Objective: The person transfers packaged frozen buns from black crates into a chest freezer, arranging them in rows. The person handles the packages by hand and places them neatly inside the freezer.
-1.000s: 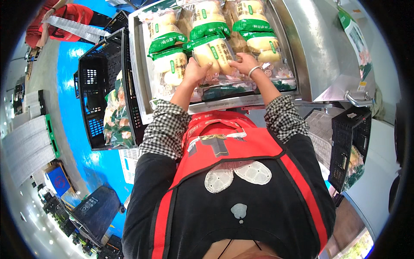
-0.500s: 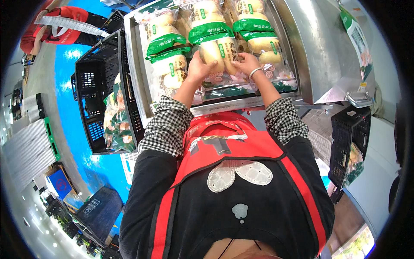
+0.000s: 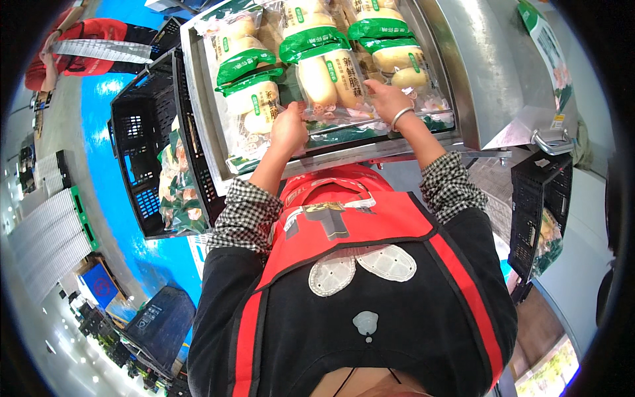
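Note:
A clear bag of pale lotus roots with a green band lies in the middle of a steel display tray. My left hand grips the bag's near left corner. On its near right corner sits my right hand, a bracelet at the wrist. Similar bags lie to the left and another bag to the right, packed close together.
A black plastic crate holding more packaged produce stands left of the tray. Another black crate is at the right. A steel counter edge flanks the tray's right side. A person in red works at the far left on a blue floor.
Both hands have spread apart along the near edge of the middle bag, the left one sliding left and down. The bag lies flatter in the tray.

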Action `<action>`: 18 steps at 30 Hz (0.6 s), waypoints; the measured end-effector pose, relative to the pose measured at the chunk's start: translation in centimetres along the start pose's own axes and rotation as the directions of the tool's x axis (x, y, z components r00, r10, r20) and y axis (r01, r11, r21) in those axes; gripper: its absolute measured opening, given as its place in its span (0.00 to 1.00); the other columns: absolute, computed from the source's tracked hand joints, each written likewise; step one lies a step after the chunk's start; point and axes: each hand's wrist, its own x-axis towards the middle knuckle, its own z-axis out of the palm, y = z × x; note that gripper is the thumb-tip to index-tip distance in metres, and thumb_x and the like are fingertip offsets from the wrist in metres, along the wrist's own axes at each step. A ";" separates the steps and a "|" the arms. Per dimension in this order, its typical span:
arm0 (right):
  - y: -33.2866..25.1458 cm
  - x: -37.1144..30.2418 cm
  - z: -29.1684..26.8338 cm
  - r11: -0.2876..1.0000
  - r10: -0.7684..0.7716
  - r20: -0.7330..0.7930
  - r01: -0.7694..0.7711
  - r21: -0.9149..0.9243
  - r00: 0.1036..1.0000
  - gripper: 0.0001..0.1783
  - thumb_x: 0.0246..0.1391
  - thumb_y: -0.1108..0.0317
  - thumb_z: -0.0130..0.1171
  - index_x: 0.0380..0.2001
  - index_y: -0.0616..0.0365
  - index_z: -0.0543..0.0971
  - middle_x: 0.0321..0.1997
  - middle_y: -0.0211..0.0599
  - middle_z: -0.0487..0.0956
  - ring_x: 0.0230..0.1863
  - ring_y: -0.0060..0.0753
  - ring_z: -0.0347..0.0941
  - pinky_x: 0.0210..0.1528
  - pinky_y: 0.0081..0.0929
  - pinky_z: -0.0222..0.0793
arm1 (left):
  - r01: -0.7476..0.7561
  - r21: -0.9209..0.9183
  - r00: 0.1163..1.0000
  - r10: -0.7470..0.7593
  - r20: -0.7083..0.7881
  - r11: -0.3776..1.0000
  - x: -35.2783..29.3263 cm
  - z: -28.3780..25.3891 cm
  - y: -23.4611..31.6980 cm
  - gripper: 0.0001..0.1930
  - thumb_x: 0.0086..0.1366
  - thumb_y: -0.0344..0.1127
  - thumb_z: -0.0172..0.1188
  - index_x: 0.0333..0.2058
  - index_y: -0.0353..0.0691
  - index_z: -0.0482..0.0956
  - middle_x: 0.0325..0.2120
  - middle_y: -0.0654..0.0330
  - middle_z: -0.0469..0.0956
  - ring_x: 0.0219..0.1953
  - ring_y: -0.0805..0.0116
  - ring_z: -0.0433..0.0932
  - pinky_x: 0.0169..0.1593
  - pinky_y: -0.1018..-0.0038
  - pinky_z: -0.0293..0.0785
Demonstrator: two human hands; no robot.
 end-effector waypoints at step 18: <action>-2.0 0.2 0.9 0.899 0.006 0.074 0.027 -0.437 0.997 0.28 0.47 0.71 0.53 0.54 0.47 0.63 0.34 0.42 0.81 0.34 0.47 0.78 0.35 0.47 0.69 | -0.051 0.324 0.997 0.068 -0.042 0.945 -1.0 1.1 2.3 0.20 0.53 0.25 0.52 0.46 0.30 0.62 0.23 0.44 0.77 0.25 0.48 0.79 0.27 0.58 0.75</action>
